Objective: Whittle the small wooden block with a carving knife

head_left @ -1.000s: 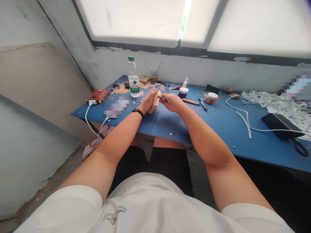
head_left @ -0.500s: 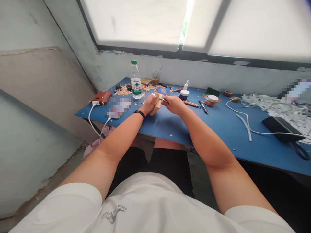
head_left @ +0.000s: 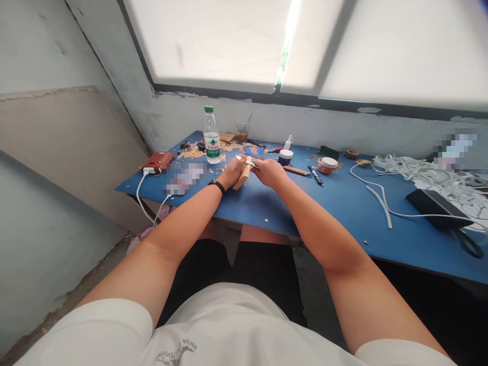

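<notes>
My left hand (head_left: 232, 174) is wrapped round a pale wooden block (head_left: 243, 176), holding it tilted on the blue table (head_left: 343, 213). A black band sits on that wrist. My right hand (head_left: 269, 172) is closed on a small carving knife (head_left: 244, 159), whose blade lies against the top of the block. Both hands meet over the far middle of the table. Wood shavings (head_left: 229, 148) lie scattered just beyond them.
A water bottle (head_left: 210, 135), a plastic cup (head_left: 241, 130), small jars (head_left: 327, 164), a glue bottle (head_left: 288, 142) and hand tools (head_left: 315, 174) stand behind the hands. A red case (head_left: 157, 161) with white cable lies left. White cords (head_left: 415, 168) and a black box (head_left: 434, 202) lie right.
The view has tipped slightly, so the table sits lower in frame. Both hands stay on the block and knife with hardly any shift.
</notes>
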Motion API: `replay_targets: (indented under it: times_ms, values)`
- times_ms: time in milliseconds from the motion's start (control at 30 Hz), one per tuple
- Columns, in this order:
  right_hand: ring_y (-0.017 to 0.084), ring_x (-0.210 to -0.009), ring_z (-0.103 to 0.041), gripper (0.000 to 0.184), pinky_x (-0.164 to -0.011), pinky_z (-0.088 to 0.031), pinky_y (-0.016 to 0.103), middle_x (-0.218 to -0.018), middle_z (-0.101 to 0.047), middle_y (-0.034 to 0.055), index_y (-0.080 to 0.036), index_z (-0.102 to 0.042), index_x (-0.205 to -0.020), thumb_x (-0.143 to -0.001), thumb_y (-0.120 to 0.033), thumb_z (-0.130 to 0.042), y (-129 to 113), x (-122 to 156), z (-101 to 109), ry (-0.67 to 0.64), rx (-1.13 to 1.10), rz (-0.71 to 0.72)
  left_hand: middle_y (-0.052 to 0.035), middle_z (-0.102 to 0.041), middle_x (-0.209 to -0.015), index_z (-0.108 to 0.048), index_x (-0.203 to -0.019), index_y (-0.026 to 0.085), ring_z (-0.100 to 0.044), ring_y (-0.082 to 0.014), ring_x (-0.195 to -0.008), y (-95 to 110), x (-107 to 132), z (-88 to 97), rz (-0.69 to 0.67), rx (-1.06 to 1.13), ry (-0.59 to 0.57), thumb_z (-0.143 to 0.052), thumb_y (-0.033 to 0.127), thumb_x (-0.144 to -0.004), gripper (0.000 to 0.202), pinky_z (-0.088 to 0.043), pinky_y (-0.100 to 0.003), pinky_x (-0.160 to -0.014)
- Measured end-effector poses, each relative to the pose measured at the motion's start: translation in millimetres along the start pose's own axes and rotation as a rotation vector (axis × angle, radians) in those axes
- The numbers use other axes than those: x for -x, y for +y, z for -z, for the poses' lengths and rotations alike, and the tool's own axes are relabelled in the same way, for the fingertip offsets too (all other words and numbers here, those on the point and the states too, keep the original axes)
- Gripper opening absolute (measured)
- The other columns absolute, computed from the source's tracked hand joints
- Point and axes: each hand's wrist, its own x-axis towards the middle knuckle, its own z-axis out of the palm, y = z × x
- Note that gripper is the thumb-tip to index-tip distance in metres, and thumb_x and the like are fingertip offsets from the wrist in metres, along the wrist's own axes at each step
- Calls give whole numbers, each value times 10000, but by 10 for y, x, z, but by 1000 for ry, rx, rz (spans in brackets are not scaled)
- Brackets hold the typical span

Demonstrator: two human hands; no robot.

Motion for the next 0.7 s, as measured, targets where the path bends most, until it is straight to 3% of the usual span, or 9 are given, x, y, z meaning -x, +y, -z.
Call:
replay_targets:
  times_ms: [200, 333, 433, 533, 700]
  values:
    - [405, -1128, -879, 648, -790, -409, 395, -1312, -953, 258, -168, -908, -1478, -1348, -684, -536, 43, -26, 41, -14, 13, -62, 34, -582, -772, -591, -903, 250, -498, -150, -727, 4, 28, -17, 71, 90, 67, -793, 785, -1187, 639, -448, -316, -736]
    - [363, -1069, -853, 551, -804, -392, 390, -1231, -952, 228, -158, -902, -1395, -1357, -579, -547, 162, -61, -24, 0, -23, 72, 38, -545, -745, -534, -865, 266, -495, -159, -708, 58, 50, -62, 77, 71, 20, -742, 801, -1210, 670, -468, -338, -742]
    - [337, -1048, -832, 488, -848, -417, 384, -1180, -943, 191, -166, -877, -1405, -1353, -509, -533, 218, -70, -73, 14, -103, 195, 14, -615, -768, -589, -873, 259, -560, -179, -725, 91, 62, -89, 84, 103, -17, -669, 765, -1241, 631, -506, -354, -781]
    - [324, -1028, -818, 491, -875, -430, 387, -1155, -932, 180, -156, -848, -1442, -1356, -486, -494, 240, -70, -83, 2, -146, 258, -7, -699, -814, -679, -896, 239, -615, -194, -776, 117, 68, -78, 91, 111, -33, -642, 632, -1248, 530, -535, -356, -830]
    - [365, -1050, -843, 479, -849, -429, 405, -1148, -931, 157, -214, -886, -1388, -1332, -527, -528, 249, -69, -62, 1, -77, 204, -11, -714, -826, -760, -938, 205, -600, -207, -808, 142, 56, -16, 60, 9, -66, -586, 283, -1133, 273, -521, -352, -834]
